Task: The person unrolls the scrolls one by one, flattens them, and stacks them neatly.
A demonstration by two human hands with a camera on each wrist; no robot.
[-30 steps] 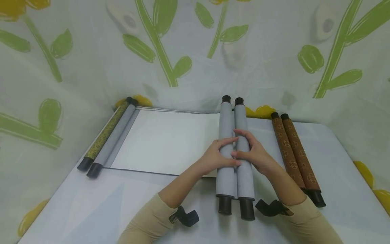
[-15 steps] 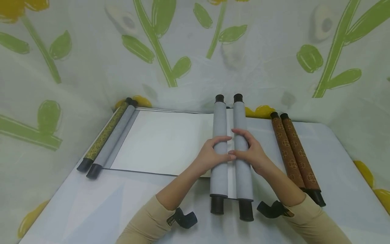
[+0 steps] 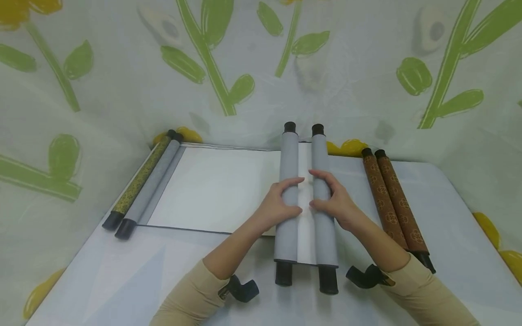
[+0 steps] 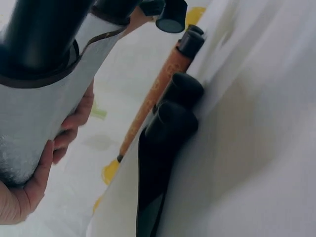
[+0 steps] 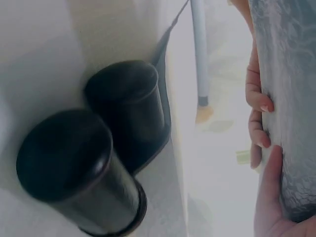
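At centre right, a black-ended grey double-roll scroll (image 3: pixel 306 235) is gripped by half-curled fingers, left hand (image 3: pixel 274 207) and right hand (image 3: pixel 339 204) on opposite halves, presumably so both are held parallel; beyond, a flat white sheet (image 3: pixel 216 185) is spread.

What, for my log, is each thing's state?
Held scroll: partly unrolled, white strip showing
Left hand: grips held scroll's left roll
Right hand: grips held scroll's right roll
White sheet: spread out
Brown scroll: rolled up, untouched
Gold roll: wound, untouched
Gray roll beside it: wound, untouched
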